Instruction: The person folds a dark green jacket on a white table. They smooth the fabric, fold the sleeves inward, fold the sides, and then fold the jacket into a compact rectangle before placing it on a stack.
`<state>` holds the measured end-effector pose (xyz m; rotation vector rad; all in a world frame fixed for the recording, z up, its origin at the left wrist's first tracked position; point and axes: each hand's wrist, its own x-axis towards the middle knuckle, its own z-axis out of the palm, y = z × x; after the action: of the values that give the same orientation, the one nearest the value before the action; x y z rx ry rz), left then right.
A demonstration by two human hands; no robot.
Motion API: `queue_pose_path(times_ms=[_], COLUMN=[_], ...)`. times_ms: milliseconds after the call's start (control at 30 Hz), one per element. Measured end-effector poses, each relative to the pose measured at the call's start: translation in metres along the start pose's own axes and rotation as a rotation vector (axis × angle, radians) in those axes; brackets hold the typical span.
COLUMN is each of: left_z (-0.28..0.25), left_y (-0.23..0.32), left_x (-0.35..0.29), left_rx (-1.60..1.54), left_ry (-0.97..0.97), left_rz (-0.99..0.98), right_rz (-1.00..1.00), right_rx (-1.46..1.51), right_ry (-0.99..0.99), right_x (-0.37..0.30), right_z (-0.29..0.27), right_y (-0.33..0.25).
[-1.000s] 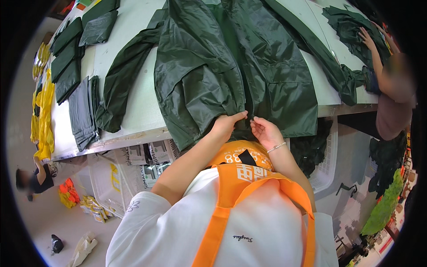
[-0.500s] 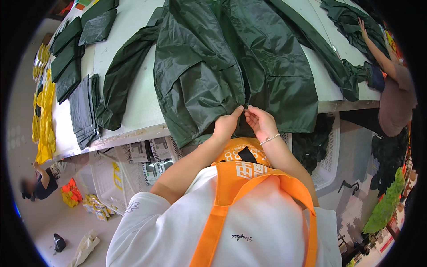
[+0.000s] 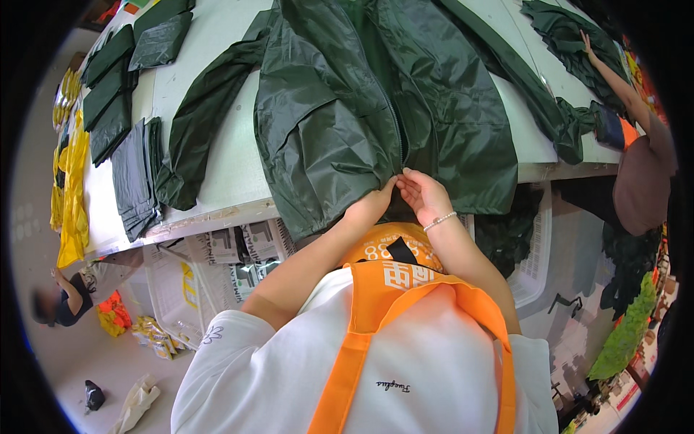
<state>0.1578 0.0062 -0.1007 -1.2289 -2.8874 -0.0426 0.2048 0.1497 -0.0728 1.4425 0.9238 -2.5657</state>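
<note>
A dark green, shiny rain jacket (image 3: 318, 145) lies spread front up on the white table, its hem hanging over the near edge. Its front zipper (image 3: 397, 123) runs down the middle, with the two front edges meeting at the bottom. My left hand (image 3: 371, 205) is closed on the jacket's lower front edge, the fabric gathered at the fingertips. Close beside it, my right hand (image 3: 426, 195), with a beaded bracelet at the wrist, pinches the zipper's lower end. The fingertips hide the zipper's end pieces.
Folded dark green garments (image 3: 112, 94) and a stack of grey-green packs (image 3: 137, 181) lie at the left of the table (image 3: 210, 192). Yellow garments (image 3: 72, 188) hang at the far left edge. White crates (image 3: 538, 253) stand below. Co-workers are at both sides, one (image 3: 643, 173) reaching over dark cloth.
Both hands stay at the zipper's lower end, with only small finger shifts. The jacket's left front has slid slightly rightward. An orange patch now shows beside the co-worker on the right.
</note>
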Motion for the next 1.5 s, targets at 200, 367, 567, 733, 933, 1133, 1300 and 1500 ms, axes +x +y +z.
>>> queue_pose_path(times_ms=[200,367,567,733,933,1133,1300,1500], left_z=[0.013,-0.020,0.015,0.025,0.030,0.002,-0.008,-0.019], left_y=[-0.005,-0.015,-0.018,-0.007,0.007,-0.012,-0.009,-0.010], left_x=[-0.005,-0.010,-0.034,-0.053,-0.063,-0.059,-0.057,-0.052], left_rx=[0.345,-1.185,-1.536,-1.716,-2.073,-1.900,-1.566,-1.687], left_ry=[0.090,-0.668,-0.698,-0.518,-0.746,-0.800,-0.446,-0.247], left_rz=[0.234,-0.500,-0.479,-0.720,-0.915,-0.955,-0.808,-0.604], right_rz=[-0.228,-0.896,-0.996,-0.645,-0.775,-0.824,-0.889,-0.650], right_rx=[-0.521,-1.890,-2.288,-2.305,-2.211,-1.944,-1.960,-1.795], right_ry=[-0.023,-0.311,-0.787,-0.955,-1.046,-0.939,-0.827,-0.969], right_x=[0.004,-0.006,0.007,0.012,0.015,0.010,-0.001,0.022], right_z=[-0.002,0.009,0.042,0.059,0.055,0.042,0.048,0.043], right_y=[-0.002,-0.023,-0.040,-0.037,-0.041,-0.031,-0.025,-0.045])
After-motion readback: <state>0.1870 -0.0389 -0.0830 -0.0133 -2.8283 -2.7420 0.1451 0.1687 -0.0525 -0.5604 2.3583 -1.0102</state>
